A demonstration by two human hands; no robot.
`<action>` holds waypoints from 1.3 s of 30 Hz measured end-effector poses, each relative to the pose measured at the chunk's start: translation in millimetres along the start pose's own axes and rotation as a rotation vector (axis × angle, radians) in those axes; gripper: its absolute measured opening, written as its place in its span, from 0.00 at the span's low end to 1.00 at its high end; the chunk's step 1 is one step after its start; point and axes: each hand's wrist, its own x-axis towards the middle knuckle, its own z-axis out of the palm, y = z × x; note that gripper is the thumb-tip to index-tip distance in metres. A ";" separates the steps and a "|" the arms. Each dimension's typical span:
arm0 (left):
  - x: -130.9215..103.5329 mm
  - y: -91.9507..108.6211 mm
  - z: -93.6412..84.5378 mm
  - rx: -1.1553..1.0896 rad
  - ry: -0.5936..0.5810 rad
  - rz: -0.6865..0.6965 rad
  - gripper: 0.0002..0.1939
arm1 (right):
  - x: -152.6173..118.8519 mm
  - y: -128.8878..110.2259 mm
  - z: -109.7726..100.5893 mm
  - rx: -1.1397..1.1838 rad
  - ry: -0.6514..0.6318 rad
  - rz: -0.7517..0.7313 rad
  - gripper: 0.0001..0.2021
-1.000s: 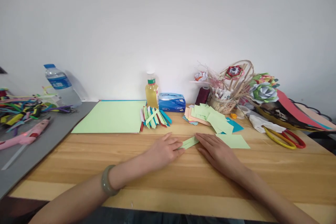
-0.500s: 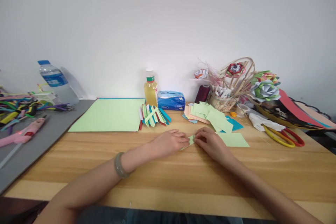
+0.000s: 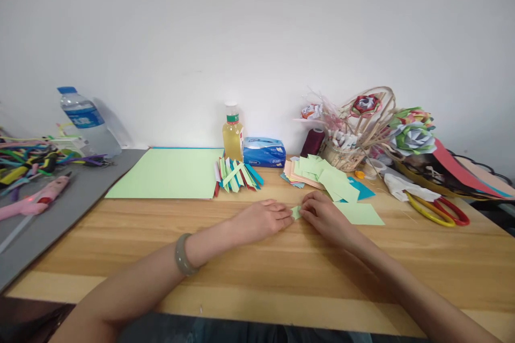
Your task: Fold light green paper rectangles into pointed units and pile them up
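A small piece of folded light-green paper [image 3: 296, 213] lies on the wooden table between my two hands, mostly covered by fingers. My left hand [image 3: 263, 221] rests palm down, its fingertips holding the paper's left end; the thumb is hidden. At the other end my right hand [image 3: 322, 213] pinches the paper between thumb and fingers. Just beyond the right hand are a flat light-green rectangle [image 3: 364, 214] and a loose pile of light-green paper pieces [image 3: 336, 181]. Farther back to the left sits a bundle of folded coloured strips [image 3: 237, 176].
Large green sheets [image 3: 169, 174] lie at back left. A yellow drink bottle [image 3: 232, 134] and tissue pack [image 3: 263, 153] stand by the wall. Red-and-yellow-handled scissors [image 3: 438, 210] and a basket with paper flowers [image 3: 341, 158] are right. A pink glue gun [image 3: 44, 195] lies left.
Both hands have shifted very slightly on the folded paper, and less of it shows below the left fingertips. The whole view has moved a little.
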 end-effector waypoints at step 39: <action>-2.0 2.8 5.5 -0.009 0.007 -0.027 0.14 | 3.5 -7.3 -11.8 -0.234 -0.115 -0.018 0.08</action>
